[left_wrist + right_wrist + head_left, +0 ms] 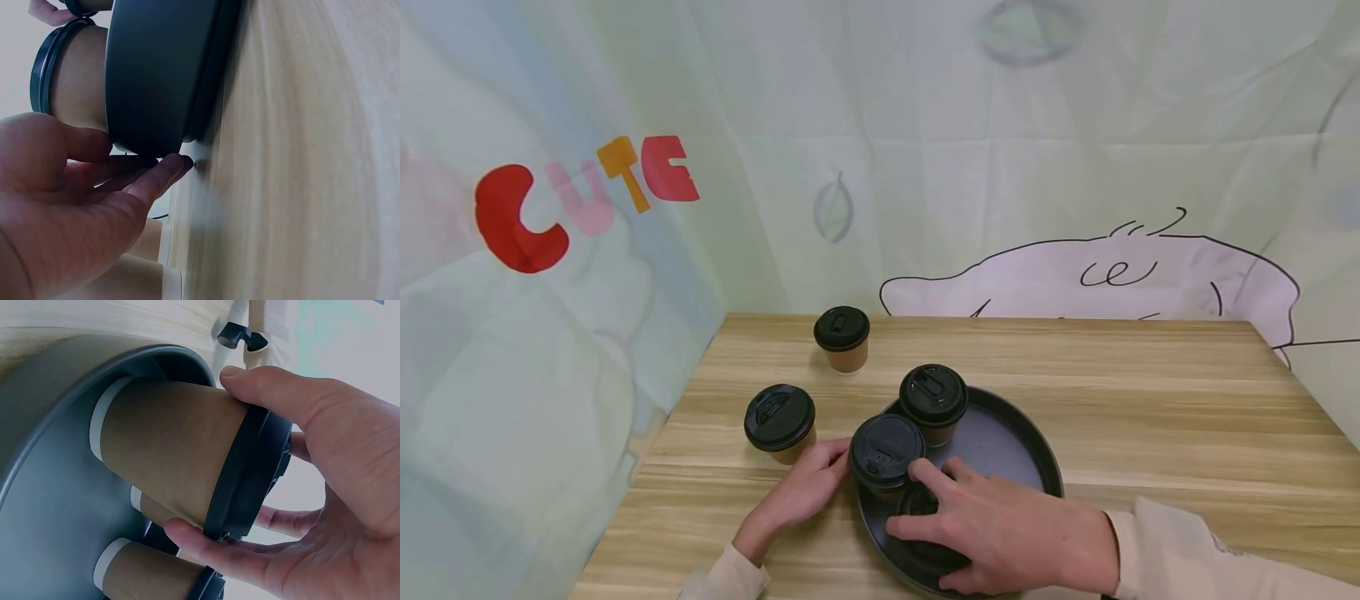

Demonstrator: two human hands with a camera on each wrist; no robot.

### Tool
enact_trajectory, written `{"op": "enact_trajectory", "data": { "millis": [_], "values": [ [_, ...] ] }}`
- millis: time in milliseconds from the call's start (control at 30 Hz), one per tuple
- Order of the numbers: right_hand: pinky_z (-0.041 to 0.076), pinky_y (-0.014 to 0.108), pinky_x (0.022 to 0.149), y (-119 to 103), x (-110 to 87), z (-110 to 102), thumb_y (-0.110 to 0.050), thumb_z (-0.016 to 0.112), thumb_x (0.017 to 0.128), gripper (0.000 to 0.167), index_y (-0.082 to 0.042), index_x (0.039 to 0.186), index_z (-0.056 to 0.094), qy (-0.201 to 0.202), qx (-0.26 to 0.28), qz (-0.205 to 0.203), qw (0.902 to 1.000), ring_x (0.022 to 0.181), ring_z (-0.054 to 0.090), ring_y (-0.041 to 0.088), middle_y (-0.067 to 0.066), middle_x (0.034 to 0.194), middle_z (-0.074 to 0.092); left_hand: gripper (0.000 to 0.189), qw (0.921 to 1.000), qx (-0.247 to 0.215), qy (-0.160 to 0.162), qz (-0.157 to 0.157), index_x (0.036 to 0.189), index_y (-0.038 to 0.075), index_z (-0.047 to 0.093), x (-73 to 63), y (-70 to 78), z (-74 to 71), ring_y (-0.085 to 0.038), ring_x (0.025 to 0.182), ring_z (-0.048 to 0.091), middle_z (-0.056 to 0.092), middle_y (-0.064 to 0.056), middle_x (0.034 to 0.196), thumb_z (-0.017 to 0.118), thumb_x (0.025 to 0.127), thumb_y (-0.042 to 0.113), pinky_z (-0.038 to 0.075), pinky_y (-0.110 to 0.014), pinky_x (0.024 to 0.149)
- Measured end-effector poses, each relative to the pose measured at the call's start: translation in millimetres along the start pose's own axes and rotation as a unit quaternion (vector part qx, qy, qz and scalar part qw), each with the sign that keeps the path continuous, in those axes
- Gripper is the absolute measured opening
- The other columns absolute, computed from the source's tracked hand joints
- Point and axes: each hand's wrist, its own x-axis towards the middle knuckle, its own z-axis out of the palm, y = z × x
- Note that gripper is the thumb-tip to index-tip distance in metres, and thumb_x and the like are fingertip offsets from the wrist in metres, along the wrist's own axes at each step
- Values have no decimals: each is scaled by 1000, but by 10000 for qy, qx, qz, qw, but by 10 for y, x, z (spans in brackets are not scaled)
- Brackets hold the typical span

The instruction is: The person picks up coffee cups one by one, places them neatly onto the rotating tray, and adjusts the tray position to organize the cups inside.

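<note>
wooden table (1165, 417); pale cloth (925, 108) hangs behind, printed with coloured letters (591, 217); round dark tray (1000, 442), left hand (808, 483) grips it; lidded cup (169, 444) in tray, right hand (1000, 529) grasps it.

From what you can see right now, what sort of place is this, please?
Probably a small indoor recording setup rather than a real café: a creased, cartoon-printed backdrop stands close behind a wooden table, which carries lidded cups and a round dark tray.
</note>
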Motion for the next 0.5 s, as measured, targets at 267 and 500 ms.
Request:
{"op": "enact_trajectory", "data": {
  "millis": [267,500],
  "values": [
    [52,24,59,-16,5,18,-49,83,87,69,-44,149,52,92,-124,23,9999,101,57,26,4,140,41,35,9999,-45,-31,-104,130,14,72,0,7,2,-20,125,59,69,0,128,45,113,29,45,-48,110],
    [54,27,61,-14,8,13,-50,81,89,69,-45,151,50,-52,42,81,9999,104,58,28,4,143,40,35,9999,25,-37,-99,129,13,72,6,5,-8,-20,124,59,69,-1,127,45,113,28,46,-46,109]
  ]
}}
